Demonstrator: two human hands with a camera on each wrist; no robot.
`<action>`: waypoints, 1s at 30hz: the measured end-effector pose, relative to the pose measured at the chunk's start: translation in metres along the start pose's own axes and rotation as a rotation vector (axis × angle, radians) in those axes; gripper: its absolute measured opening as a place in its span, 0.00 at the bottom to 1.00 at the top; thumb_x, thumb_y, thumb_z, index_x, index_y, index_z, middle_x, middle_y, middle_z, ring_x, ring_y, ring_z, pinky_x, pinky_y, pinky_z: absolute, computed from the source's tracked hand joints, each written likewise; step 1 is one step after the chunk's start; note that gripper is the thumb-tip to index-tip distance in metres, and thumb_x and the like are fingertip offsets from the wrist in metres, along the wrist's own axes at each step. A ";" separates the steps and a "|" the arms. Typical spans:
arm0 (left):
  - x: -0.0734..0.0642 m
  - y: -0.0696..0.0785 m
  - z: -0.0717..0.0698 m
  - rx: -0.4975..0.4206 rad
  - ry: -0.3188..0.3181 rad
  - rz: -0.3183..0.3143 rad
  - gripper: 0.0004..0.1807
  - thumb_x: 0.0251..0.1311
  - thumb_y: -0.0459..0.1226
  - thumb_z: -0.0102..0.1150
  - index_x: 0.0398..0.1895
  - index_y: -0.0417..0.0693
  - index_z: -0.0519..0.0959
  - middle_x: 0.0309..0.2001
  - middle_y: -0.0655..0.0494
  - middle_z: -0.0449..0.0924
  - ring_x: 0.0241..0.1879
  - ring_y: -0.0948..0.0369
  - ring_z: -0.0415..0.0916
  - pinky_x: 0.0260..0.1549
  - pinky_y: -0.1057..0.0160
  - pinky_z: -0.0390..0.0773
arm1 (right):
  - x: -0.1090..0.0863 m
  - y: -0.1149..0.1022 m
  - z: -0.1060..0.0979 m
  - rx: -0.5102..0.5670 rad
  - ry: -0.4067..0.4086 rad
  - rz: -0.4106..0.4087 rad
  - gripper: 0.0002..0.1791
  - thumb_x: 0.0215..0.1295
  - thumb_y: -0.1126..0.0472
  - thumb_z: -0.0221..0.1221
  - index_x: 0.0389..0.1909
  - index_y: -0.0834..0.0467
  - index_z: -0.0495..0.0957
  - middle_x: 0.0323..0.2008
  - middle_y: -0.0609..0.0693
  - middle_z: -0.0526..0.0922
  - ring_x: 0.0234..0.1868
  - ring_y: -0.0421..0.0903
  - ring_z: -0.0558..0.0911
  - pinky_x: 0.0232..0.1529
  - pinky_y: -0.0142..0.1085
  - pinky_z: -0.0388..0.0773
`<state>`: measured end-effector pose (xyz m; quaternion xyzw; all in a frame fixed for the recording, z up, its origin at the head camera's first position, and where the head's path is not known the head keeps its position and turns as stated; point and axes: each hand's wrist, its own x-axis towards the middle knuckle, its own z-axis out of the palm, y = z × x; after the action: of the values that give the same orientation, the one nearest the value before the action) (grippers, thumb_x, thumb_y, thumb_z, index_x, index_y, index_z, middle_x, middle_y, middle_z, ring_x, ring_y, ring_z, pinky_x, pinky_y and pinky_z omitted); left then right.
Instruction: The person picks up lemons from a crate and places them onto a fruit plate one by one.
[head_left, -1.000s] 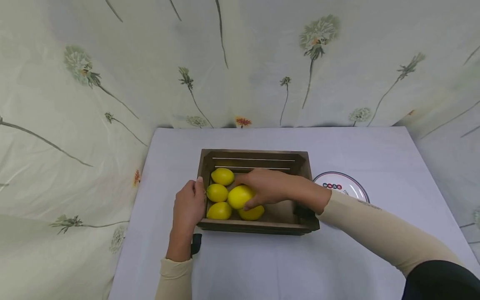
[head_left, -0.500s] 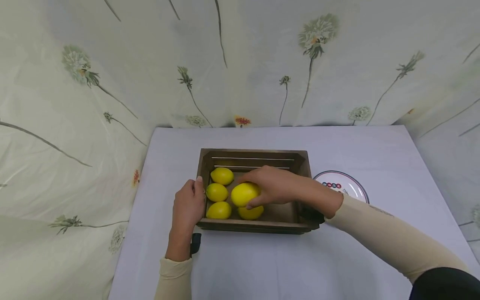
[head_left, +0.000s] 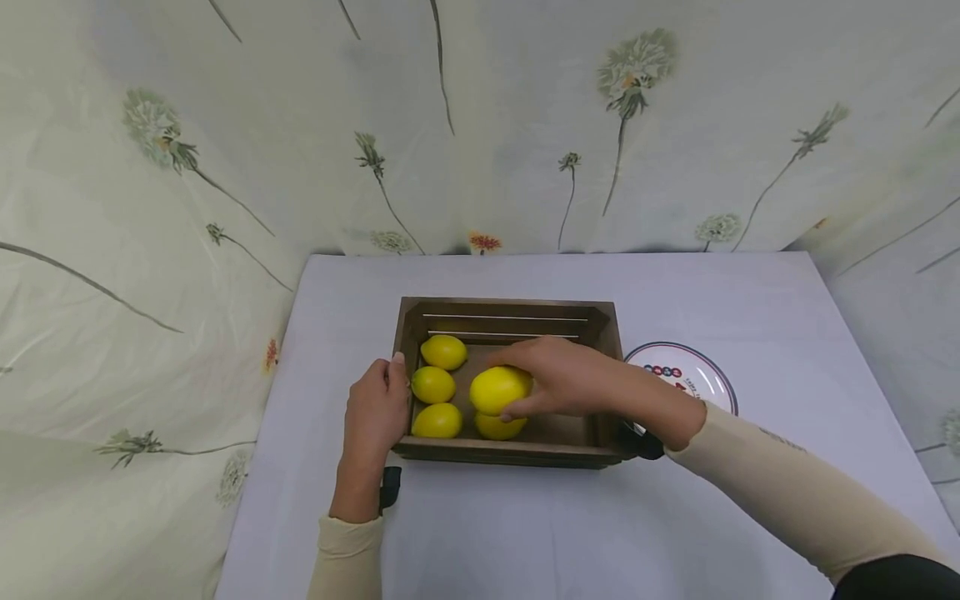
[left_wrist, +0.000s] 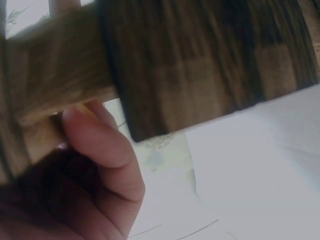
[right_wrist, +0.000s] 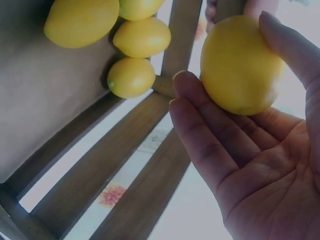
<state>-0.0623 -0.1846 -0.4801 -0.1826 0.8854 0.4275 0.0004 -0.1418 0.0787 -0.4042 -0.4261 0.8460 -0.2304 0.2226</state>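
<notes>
A brown slatted wooden crate stands on the white-covered table. Its left end wall is gripped by my left hand; in the left wrist view curled fingers reach round a slat. My right hand pinches a yellow lemon between thumb and fingers, raised inside the crate. Beneath it, partly hidden, lies another lemon. Three more line the crate's left side: a back lemon, a middle lemon and a front lemon. The right wrist view shows the held lemon above the palm.
A round white plate with a dark rim line and printed marks lies right of the crate, partly behind my right forearm. Floral cloth hangs behind and beside the table.
The right hand has lifted the lemon and shifted it a little to the right, away from the row on the left. The left hand has stayed at the crate's end.
</notes>
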 end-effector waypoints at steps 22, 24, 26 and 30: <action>-0.001 0.001 0.001 -0.011 0.013 0.021 0.29 0.83 0.55 0.37 0.38 0.42 0.78 0.25 0.50 0.74 0.22 0.54 0.70 0.21 0.59 0.71 | -0.037 -0.007 -0.004 0.022 0.147 0.020 0.36 0.62 0.48 0.75 0.69 0.55 0.76 0.60 0.46 0.83 0.52 0.42 0.81 0.56 0.43 0.81; -0.002 0.001 0.000 -0.008 0.012 0.015 0.29 0.83 0.55 0.37 0.38 0.43 0.77 0.25 0.50 0.74 0.23 0.54 0.70 0.21 0.59 0.71 | -0.040 -0.007 -0.002 0.030 0.156 0.021 0.36 0.62 0.47 0.75 0.69 0.55 0.76 0.60 0.45 0.83 0.51 0.42 0.81 0.56 0.43 0.81; -0.002 0.001 0.000 -0.005 0.010 0.011 0.29 0.83 0.55 0.36 0.38 0.43 0.77 0.26 0.50 0.74 0.23 0.54 0.70 0.21 0.58 0.71 | -0.044 -0.006 0.000 0.036 0.170 0.019 0.36 0.62 0.47 0.75 0.69 0.55 0.76 0.60 0.45 0.83 0.51 0.41 0.82 0.56 0.43 0.81; -0.004 0.000 0.000 -0.009 0.010 0.007 0.28 0.83 0.55 0.37 0.39 0.43 0.78 0.27 0.50 0.75 0.23 0.54 0.71 0.22 0.59 0.72 | -0.051 -0.004 0.002 0.045 0.210 0.014 0.36 0.62 0.48 0.75 0.69 0.54 0.76 0.59 0.43 0.83 0.52 0.40 0.82 0.57 0.43 0.81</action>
<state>-0.0590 -0.1829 -0.4796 -0.1814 0.8842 0.4304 -0.0063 -0.1103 0.1185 -0.3946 -0.3888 0.8622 -0.2911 0.1438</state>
